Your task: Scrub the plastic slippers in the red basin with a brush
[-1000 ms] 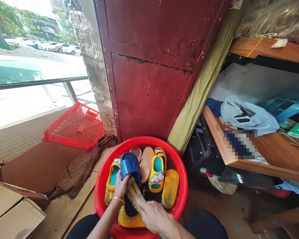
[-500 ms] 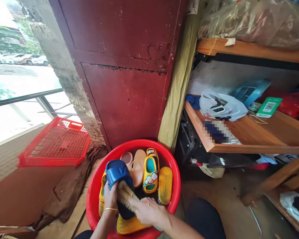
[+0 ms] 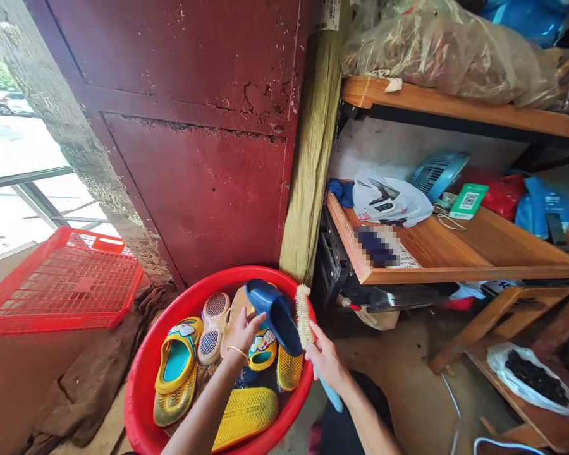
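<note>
A dark blue slipper (image 3: 277, 316) lies slanted over the other footwear at the right side of the red basin (image 3: 145, 354). My left hand (image 3: 243, 330) is beside it, fingers spread, holding nothing. In my right hand (image 3: 326, 361) is a brush (image 3: 303, 316) with pale bristles and a light blue handle, upright at the basin's right rim. Inside the basin are a yellow clog (image 3: 177, 357) with a teal inside, a pale sandal (image 3: 213, 328) and a yellow sole (image 3: 249, 414).
A red plastic crate (image 3: 76, 278) is at the left, near a brown cloth (image 3: 80, 373). Behind the basin rises a dark red door (image 3: 208, 189). Wooden shelves (image 3: 455, 246) with bags and a blue fan (image 3: 439, 174) are at the right.
The blue slipper has left my left hand and rests farther right, on the footwear. My right hand has drawn the brush off it to the basin's right rim. The view has turned right.
</note>
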Tool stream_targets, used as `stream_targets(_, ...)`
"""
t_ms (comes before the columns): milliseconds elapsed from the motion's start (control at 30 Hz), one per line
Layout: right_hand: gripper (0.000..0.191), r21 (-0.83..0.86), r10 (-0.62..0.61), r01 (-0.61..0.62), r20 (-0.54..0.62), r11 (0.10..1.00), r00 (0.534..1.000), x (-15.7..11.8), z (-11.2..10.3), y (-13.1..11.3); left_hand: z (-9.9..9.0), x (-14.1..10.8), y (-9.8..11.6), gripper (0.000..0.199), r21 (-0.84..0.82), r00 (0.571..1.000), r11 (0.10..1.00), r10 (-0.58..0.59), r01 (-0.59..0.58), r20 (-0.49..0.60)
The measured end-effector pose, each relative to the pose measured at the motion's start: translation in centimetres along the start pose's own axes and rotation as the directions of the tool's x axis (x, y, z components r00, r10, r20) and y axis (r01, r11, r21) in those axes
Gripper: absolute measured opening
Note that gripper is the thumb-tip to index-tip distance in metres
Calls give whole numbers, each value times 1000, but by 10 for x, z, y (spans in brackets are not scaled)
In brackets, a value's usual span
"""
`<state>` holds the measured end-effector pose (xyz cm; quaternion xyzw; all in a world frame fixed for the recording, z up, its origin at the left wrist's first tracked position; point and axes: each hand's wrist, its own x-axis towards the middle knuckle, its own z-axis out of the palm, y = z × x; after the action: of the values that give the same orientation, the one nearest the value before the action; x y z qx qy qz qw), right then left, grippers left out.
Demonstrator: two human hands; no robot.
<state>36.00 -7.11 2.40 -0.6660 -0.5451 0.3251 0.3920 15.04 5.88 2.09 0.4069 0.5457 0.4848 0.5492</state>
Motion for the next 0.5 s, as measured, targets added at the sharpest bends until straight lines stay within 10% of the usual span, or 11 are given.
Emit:
stream_targets(200,58,-182,-123,131,58,975,991,-2,14,10,-74,-28,-37,59,420,925,888,13,-186,380)
stream_targets(300,62,-215,-168,205,178,955,970,-6,27,6,-119,-51,-60,83,787,866,541,-193,-298,461)
stream_targets(400,66,-274,-134,214,283,938,950,-10,44,-1,-132,-66,-79,110,902,840,258,-344,-345,420)
stream_targets(500,69,-347,-104,214,309,913,945,-11,54,-5,-127,-66,-84,117,894,808,280,-392,-350,439)
